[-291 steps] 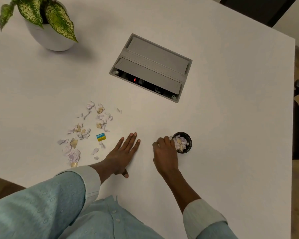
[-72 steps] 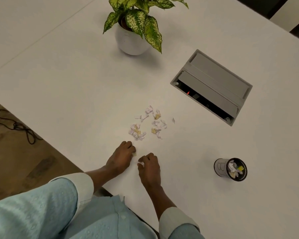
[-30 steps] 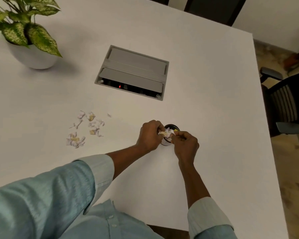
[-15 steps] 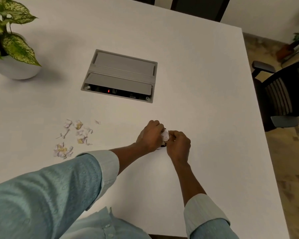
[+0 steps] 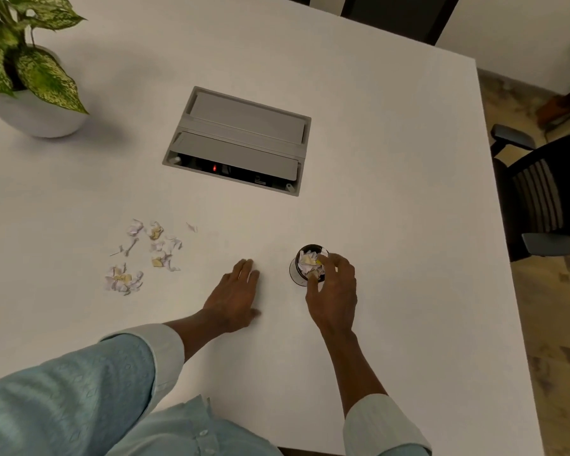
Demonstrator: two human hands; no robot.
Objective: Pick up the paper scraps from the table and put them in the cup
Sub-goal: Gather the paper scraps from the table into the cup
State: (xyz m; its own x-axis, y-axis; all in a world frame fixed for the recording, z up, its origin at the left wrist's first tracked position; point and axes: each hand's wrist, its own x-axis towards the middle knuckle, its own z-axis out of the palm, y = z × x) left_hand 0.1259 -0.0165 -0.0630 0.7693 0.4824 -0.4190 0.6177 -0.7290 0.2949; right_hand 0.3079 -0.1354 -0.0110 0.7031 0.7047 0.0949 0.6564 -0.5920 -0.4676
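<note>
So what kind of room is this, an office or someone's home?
Probably an office or meeting room. The large white table has a built-in grey cable and power box with a red light, a dark office chair stands at its side, and a potted plant decorates it.

Table (image 5: 359, 126): plain white. Paper scraps (image 5: 145, 255), left of centre: white, pale lilac, some yellow. Cup (image 5: 297, 274): grey wall, dark rim. Sleeves (image 5: 79, 390): pale blue, faint diamond pattern. Plant (image 5: 23, 54), upper left: green leaves speckled cream; white pot (image 5: 33, 120). Hatch (image 5: 241, 139): grey.
</note>
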